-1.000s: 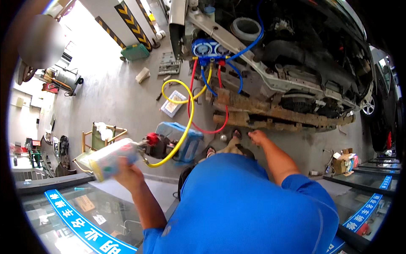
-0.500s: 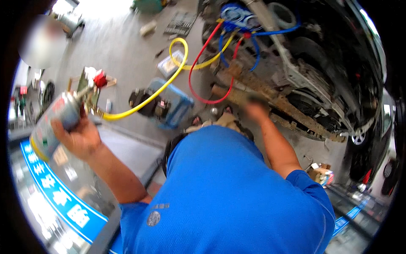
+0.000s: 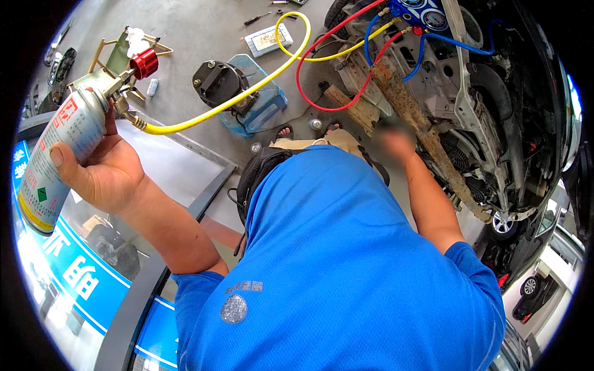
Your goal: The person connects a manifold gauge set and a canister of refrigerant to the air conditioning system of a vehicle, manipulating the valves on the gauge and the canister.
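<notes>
My left hand (image 3: 105, 167) is wrapped round a white and silver refrigerant can (image 3: 62, 154) with a yellow band at its base. The can leans to the upper right. On its top sits a metal can tap with a red knob (image 3: 144, 63), and a yellow hose (image 3: 210, 116) runs from the tap towards a blue manifold gauge set (image 3: 424, 13). My right hand (image 3: 399, 145) is low beside the rusty front crossbeam (image 3: 408, 105) of a vehicle with its front parts off. That hand is blurred, so its fingers cannot be made out; something dark lies at it.
Red (image 3: 301, 74) and blue hoses (image 3: 458, 42) hang from the gauges. Left of my feet, a black pump (image 3: 219, 83) stands by a blue plastic container (image 3: 263, 102). A folding stool (image 3: 117, 59) is farther left. A glass panel with a dark frame (image 3: 133, 309) stands close at lower left.
My view has shifted, so the gauges and vehicle sit farther right and higher. My left hand still grips the can, which appears slightly higher and farther left. My right hand stays near the crossbeam.
</notes>
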The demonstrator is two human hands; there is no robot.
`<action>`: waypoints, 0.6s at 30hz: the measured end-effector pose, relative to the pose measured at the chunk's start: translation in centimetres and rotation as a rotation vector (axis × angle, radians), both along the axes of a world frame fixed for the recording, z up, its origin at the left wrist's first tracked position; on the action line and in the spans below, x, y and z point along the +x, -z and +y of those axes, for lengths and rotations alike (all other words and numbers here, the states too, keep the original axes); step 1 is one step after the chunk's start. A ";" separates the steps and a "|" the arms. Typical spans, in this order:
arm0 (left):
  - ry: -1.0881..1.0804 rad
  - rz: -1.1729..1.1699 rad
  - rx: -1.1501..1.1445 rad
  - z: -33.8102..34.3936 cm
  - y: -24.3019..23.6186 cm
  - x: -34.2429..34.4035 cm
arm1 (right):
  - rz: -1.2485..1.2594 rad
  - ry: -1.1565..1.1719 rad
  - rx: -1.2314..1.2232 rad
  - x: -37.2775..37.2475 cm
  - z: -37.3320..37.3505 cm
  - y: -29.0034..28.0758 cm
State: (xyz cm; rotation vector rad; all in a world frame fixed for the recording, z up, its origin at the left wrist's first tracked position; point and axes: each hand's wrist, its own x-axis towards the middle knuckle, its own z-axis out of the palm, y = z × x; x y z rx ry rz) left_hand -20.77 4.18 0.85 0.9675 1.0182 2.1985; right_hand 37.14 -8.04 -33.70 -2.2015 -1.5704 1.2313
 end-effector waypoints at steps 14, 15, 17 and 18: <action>-0.158 0.044 0.154 -0.7 1.4 1.7 | 0.128 0.442 0.119 -6.9 11.4 -8.5; -0.229 0.149 0.192 -0.3 1.3 1.8 | 0.149 0.552 0.296 -7.4 13.4 -9.6; -0.090 -0.018 0.106 -0.8 0.2 1.3 | -0.005 0.555 0.446 -8.4 17.2 -13.4; -0.058 -0.084 0.057 -0.9 -0.6 1.4 | 0.009 0.589 0.440 -7.9 18.8 -13.3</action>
